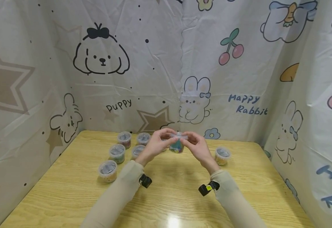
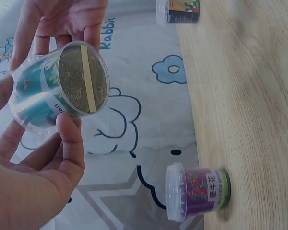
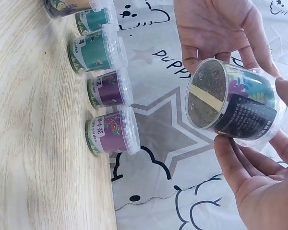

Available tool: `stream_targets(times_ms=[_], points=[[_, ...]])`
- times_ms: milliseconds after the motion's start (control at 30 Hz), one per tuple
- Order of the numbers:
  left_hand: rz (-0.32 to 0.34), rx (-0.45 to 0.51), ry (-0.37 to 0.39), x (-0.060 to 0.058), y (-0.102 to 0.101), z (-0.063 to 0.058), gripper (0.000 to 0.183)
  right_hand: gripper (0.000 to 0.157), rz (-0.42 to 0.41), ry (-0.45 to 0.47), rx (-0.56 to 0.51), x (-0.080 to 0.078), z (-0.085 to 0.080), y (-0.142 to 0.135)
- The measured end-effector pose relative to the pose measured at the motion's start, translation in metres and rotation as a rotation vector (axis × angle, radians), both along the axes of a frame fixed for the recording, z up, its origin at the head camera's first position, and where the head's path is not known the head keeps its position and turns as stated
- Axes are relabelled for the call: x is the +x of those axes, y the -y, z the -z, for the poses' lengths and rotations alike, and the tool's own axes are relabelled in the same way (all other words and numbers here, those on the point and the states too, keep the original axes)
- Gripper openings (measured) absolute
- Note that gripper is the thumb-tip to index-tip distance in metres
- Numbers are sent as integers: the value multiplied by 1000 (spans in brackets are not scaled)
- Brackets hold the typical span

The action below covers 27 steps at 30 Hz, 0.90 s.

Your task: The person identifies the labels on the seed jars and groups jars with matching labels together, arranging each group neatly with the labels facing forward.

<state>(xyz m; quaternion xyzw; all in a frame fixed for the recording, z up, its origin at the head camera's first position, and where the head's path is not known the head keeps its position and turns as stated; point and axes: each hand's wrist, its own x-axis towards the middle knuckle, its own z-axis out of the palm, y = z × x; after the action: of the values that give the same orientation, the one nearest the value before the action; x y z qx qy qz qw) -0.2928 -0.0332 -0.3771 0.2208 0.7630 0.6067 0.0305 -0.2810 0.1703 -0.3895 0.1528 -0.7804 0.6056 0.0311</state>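
A clear lidded planting cup (image 1: 176, 146) with a teal printed label is held up between both hands over the far part of the table. My left hand (image 1: 161, 141) grips its left side, thumb and fingers at the lid rim. From the right, my right hand (image 1: 195, 145) holds it the same way. The left wrist view shows the cup (image 2: 62, 86) tilted, its clear base turned to the camera, with dark soil and a pale yellow strip inside. A black panel of small print marks the cup's side (image 3: 249, 115) in the right wrist view.
Several similar lidded cups stand at the table's left, among them an orange one (image 1: 107, 171) nearest me and purple ones (image 3: 113, 130). A single cup (image 1: 222, 155) stands right of my right hand. A printed cloth (image 1: 154, 79) hangs behind the wooden table (image 1: 171, 190).
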Motion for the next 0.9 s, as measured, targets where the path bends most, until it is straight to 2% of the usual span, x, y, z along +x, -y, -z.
stream_targets(times_ms=[200, 400, 600, 733, 900], points=[[-9, 12, 25, 2, -1, 0, 31, 32, 8, -25, -14, 1, -1, 0], [46, 10, 38, 4, 3, -3, 35, 29, -35, -64, -64, -1, -1, -5], [87, 68, 66, 0, 3, 6, 34, 30, -69, -47, -106, -2, 4, -9], [68, 81, 66, 2, 1, 4, 33, 31, -74, -49, -109, -2, 6, -8], [-2, 61, 31, 17, 1, -14, 29, 31, -51, -68, -77, -2, 6, -7]])
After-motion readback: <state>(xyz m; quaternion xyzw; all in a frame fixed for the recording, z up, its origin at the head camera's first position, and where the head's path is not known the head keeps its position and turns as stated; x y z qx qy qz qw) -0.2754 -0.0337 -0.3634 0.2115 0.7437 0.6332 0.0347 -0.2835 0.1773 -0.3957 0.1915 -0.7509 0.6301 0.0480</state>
